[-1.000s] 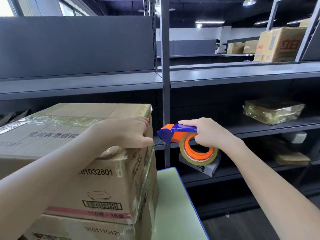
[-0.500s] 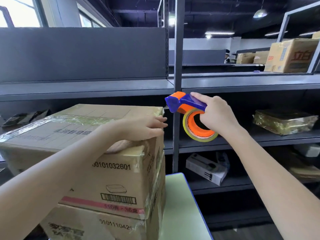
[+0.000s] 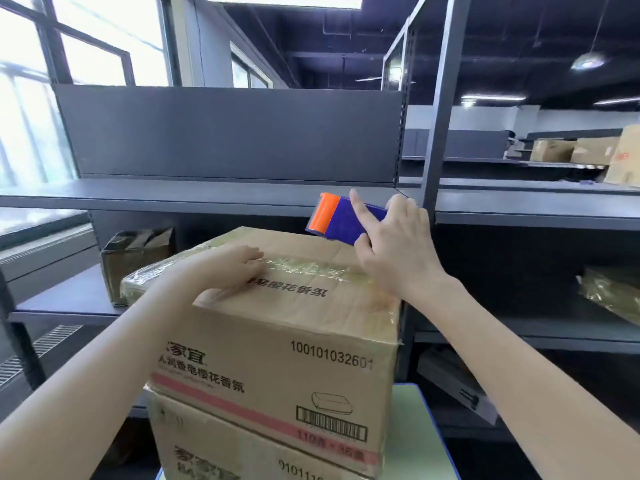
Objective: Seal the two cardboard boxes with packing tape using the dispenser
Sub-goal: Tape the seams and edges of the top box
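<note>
Left hand [image 3: 239,268] flat, fingers straight, on top box [image 3: 287,341] at frame centre; right hand [image 3: 398,251] grips tape dispenser [image 3: 341,218] above its far edge

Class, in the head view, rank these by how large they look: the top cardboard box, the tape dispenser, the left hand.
1. Largest by far: the top cardboard box.
2. Unranked pair: the left hand and the tape dispenser look about alike, and the right hand covers part of the dispenser.
</note>
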Demonstrator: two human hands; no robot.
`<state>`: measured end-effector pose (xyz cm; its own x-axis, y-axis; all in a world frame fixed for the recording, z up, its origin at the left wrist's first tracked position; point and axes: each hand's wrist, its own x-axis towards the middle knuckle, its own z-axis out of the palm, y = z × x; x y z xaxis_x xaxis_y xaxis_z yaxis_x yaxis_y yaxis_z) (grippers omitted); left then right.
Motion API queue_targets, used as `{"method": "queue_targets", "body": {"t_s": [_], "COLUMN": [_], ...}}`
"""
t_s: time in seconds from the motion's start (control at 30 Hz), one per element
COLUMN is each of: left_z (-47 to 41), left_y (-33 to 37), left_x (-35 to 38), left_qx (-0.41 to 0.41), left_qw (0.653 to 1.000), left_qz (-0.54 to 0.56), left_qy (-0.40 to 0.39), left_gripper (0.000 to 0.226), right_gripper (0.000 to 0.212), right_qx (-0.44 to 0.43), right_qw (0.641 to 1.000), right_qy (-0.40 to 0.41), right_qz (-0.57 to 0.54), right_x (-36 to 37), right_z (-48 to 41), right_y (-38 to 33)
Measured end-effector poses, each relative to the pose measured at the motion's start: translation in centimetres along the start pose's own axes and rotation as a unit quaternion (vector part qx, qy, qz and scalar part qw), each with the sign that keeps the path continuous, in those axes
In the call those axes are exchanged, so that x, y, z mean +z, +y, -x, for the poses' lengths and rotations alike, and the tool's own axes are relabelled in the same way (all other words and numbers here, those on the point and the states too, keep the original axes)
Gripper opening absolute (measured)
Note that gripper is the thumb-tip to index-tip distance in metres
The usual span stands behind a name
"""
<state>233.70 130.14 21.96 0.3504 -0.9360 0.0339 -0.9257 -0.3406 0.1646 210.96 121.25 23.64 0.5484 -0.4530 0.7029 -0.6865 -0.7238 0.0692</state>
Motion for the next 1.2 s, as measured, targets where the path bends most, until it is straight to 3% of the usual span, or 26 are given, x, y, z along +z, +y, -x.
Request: {"method": "queue_targets", "body": {"t_s": [0.07,0.4,0.57,0.7,0.9,1.07,1.2], "left_z": [-0.4,-2.2,-3.0,-2.4,-0.5,2.0,5.0], "left_y": [-1.5,-7.5,-8.1,-7.7,-7.0,-6.0,-3.8], "left_x": [0.0,-0.4,-0.2,0.4,0.0,0.1,-0.1], "left_qx": [-0.006,-0.046,-0.035,-0.011,-0.023,-0.049,-0.03], "left_qw": [1.0,0.996,0.999,0.999,0.996,0.987,0.981], "left_qz": [-0.019,-0.073,-0.035,-0.048,-0.081,-0.147,-0.182], "left_qy": [-0.005,0.007,-0.016,0.019,-0.003,0.033,0.064], "left_gripper": [0.042,0.046,0.048,0.048,0.051,0.055,0.051], "right_gripper": [0.056,0.064,0.073,0.071,0.078,0.055,0.045], "right_qx": [-0.035,-0.082,-0.124,-0.136,-0.138,-0.159,-0.079], "right_qw": [0.999,0.975,0.957,0.955,0.953,0.922,0.933], "right_qy": [-0.037,-0.196,-0.258,-0.263,-0.264,-0.328,-0.344], "right_qz": [0.006,0.062,-0.052,-0.04,-0.057,-0.129,-0.069], "right_x": [1.1,0.1,-1.7,0.1,0.5,-0.3,-0.9], "right_z": [-0.2,1.0,2.8,4.2,4.5,4.3,4.8], "right_y": [-1.8,-3.7,-8.0,-9.1,-7.1,-2.3,2.4]}}
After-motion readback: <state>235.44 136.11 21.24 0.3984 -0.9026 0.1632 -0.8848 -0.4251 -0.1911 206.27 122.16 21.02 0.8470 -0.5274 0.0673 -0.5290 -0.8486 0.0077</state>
